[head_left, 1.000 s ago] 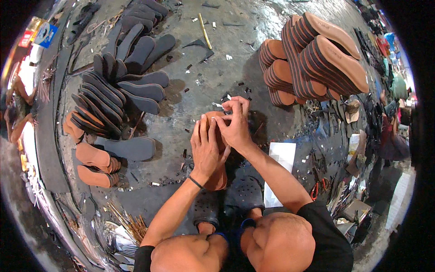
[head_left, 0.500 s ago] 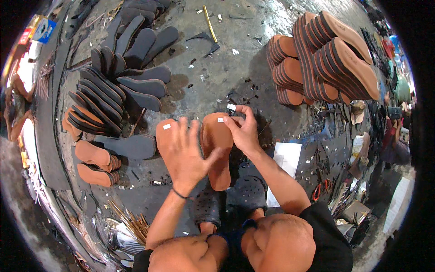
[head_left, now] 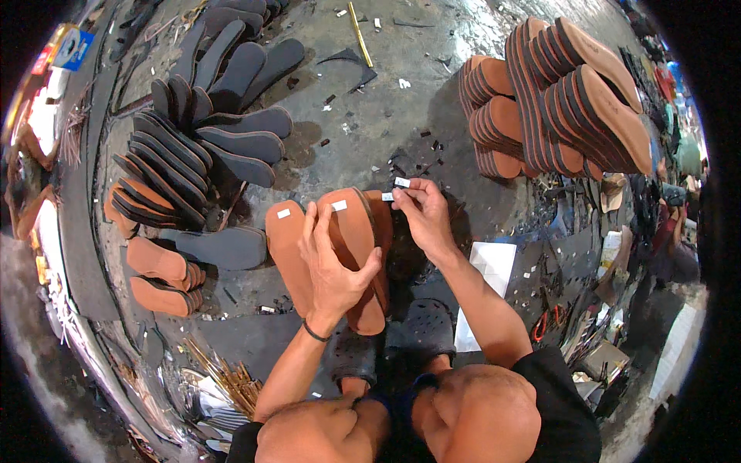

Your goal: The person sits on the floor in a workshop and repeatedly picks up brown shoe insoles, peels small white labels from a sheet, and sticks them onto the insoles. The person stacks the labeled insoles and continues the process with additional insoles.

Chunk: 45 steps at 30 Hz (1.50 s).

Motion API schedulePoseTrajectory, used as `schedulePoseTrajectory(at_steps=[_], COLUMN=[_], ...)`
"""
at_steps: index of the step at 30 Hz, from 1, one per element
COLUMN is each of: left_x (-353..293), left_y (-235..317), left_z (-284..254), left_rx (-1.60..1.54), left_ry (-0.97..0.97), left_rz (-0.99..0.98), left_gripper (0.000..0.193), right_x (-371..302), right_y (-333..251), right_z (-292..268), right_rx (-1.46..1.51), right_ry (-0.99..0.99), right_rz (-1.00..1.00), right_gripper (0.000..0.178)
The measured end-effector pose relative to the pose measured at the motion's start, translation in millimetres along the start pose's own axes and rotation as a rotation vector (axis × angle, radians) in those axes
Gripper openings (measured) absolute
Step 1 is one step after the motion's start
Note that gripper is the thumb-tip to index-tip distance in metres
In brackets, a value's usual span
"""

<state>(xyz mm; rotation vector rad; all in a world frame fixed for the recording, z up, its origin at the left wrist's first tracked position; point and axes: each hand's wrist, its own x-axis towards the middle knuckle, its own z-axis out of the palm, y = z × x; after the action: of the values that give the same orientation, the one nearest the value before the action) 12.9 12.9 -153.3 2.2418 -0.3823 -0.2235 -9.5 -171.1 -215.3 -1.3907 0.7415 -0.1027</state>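
My left hand (head_left: 333, 282) grips a brown shoe sole (head_left: 351, 235), fingers along its left edge and thumb on its right. A small white label (head_left: 338, 206) sits near that sole's far end. Partly beneath it shows another brown sole (head_left: 382, 224), mostly hidden. To the left lies a third brown sole (head_left: 284, 243) with its own white label (head_left: 283, 214), partly covered by my hand. My right hand (head_left: 427, 220) pinches a white label (head_left: 388, 197) between thumb and finger, by the hidden sole's far end. A second loose label (head_left: 402, 182) is at my index fingertip.
Stacked brown soles (head_left: 567, 116) stand at the far right. Dark soles (head_left: 170, 162) fan out on the left, near small brown soles (head_left: 162, 278). A white sheet (head_left: 486, 270) lies by my right forearm, with red-handled scissors (head_left: 542, 324) beyond. Scraps litter the floor.
My left hand has gone from spread fingers to gripping a labelled sole, which has shifted left and uncovered another sole beneath. My right hand has moved slightly right, with labels at its fingertips.
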Motion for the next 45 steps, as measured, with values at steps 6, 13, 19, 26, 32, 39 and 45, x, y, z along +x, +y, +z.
schedulePoseTrajectory(at_steps=[6, 13, 19, 26, 32, 39, 45], left_x=[0, -10, -30, -24, -11, -1, 8], left_y=[-37, -31, -23, -21, -34, -23, -18], left_z=[-27, -20, 29, 35, 45, -5, -3], left_rx=[0.063, 0.281, 0.207, 0.19, 0.182, 0.376, 0.464], left_ry=[0.124, -0.126, -0.182, -0.041, -0.096, 0.015, -0.102], left_rz=[0.005, 0.073, -0.031, 0.077, 0.103, 0.017, 0.189], left_gripper=[0.094, 0.089, 0.097, 0.098, 0.09, 0.082, 0.087], right_x=[-5, -4, -9, -10, -8, 0, -6], right_y=[-2, 5, -4, 9, 15, 13, 19], right_z=[7, 1, 8, 23, 40, 4, 13], right_rx=[0.062, 0.09, 0.068, -0.108, -0.522, -0.201, -0.397], right_ry=[0.021, 0.005, -0.011, -0.051, -0.014, 0.022, -0.032], right_rz=[0.064, 0.1, 0.068, 0.008, -0.332, -0.024, -0.034], right_gripper=[0.035, 0.039, 0.039, 0.038, 0.039, 0.03, 0.03])
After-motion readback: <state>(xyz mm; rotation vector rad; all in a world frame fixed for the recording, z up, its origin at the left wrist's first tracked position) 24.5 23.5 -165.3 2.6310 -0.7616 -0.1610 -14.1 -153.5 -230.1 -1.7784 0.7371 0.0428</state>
